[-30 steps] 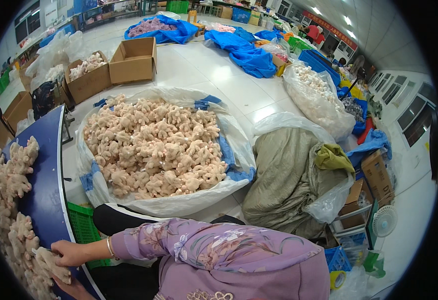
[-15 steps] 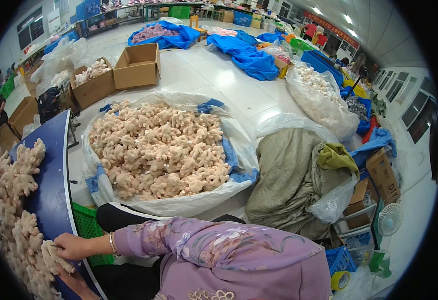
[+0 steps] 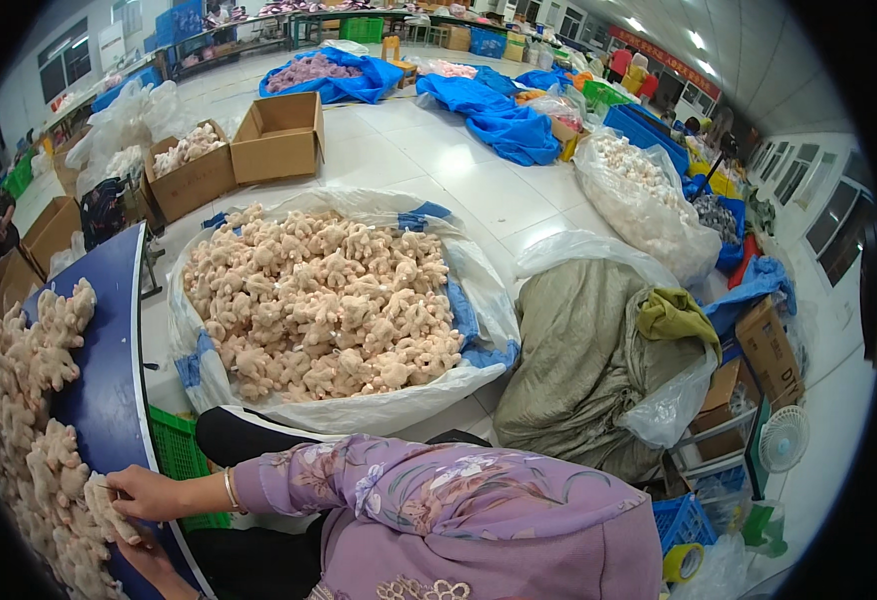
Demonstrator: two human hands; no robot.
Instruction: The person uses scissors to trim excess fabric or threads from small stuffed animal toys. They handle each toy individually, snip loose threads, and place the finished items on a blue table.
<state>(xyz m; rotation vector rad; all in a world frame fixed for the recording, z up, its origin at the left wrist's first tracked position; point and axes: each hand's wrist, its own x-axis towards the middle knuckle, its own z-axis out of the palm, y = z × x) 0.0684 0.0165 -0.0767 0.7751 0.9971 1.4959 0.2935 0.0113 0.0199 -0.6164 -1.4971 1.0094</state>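
On the blue tabletop at the left lies a heap of cream plush toys. At the table's near edge, one small plush toy is held between my two hands. My right hand, a bracelet on its wrist, pinches the toy from above, fingers closed. From below, my left hand has its fingers against the toy's lower end; part of that hand is hidden by the toy and the table edge. A wide white sack full of the same cream toys stands on the floor ahead.
A green crate stands beside the table under my right forearm. Olive cloth covers a bulky bundle at the right. Cardboard boxes stand beyond the table. Blue sheets, a clear sack of pale toys and a small fan lie farther out.
Both hands stay on the toy, with only a slight shift of the fingers. The whole view has moved a little; nothing was let go.
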